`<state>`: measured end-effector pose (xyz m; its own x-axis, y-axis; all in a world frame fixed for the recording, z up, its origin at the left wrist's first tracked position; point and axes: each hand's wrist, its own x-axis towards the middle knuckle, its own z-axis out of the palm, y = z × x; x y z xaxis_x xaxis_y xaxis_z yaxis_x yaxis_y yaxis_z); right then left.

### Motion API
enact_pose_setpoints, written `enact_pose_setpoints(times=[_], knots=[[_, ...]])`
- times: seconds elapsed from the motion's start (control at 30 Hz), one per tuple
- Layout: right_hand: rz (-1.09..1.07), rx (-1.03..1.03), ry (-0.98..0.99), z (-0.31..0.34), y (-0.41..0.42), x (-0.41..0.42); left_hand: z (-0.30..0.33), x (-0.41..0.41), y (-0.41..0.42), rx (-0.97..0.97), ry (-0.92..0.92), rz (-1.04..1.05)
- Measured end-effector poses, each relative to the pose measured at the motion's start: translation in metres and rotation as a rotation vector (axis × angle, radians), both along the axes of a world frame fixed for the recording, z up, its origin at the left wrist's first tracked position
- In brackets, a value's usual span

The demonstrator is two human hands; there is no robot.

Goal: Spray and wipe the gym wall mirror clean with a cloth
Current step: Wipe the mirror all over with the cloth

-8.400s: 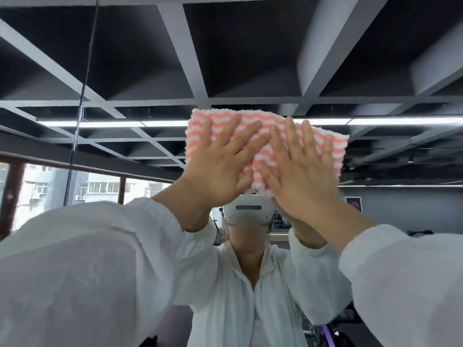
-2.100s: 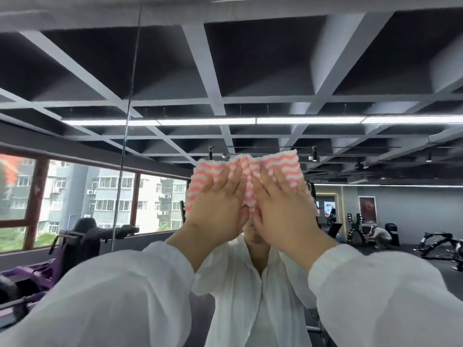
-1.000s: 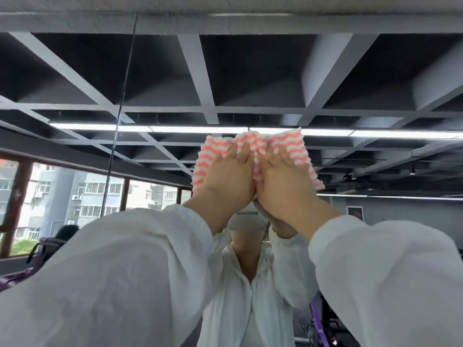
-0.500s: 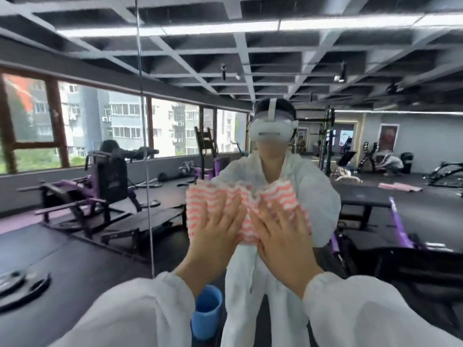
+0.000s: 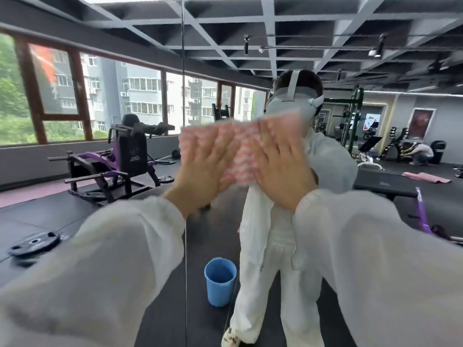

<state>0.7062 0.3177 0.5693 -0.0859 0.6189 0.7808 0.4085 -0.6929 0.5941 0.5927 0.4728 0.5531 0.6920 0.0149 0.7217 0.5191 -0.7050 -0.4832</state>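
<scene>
Left hand and right hand, fingers spread flat, press a pink-and-white striped cloth against the wall mirror at chest height. Blue bucket reflected below.

Both my hands, left and right, and the striped cloth under them are smeared by motion blur; I can't make out the cloth's edges. The cloth covers the reflected chest behind it. Below the cloth, my sleeves run off the bottom edge. The crouching figure far right of the cloth is too small to read.
</scene>
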Motion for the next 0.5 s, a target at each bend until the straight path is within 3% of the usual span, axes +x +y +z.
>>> enact_pose_setpoints(times=[0.07,0.17,0.3,0.5], knots=[[-0.018,0.069,0.009,0.018,0.012,-0.003,0.023,-0.003,0.011,-0.082,0.022,-0.025],[0.086,0.114,0.061,0.011,0.024,-0.005,0.023,-0.001,0.024,-0.130,-0.052,-0.248],[0.116,0.007,0.041,-0.042,0.024,0.001,-0.035,0.002,0.043,-0.037,-0.058,-0.325],[0.141,-0.128,0.134,-0.155,0.013,-0.005,-0.144,-0.012,0.048,0.042,0.119,-0.297]])
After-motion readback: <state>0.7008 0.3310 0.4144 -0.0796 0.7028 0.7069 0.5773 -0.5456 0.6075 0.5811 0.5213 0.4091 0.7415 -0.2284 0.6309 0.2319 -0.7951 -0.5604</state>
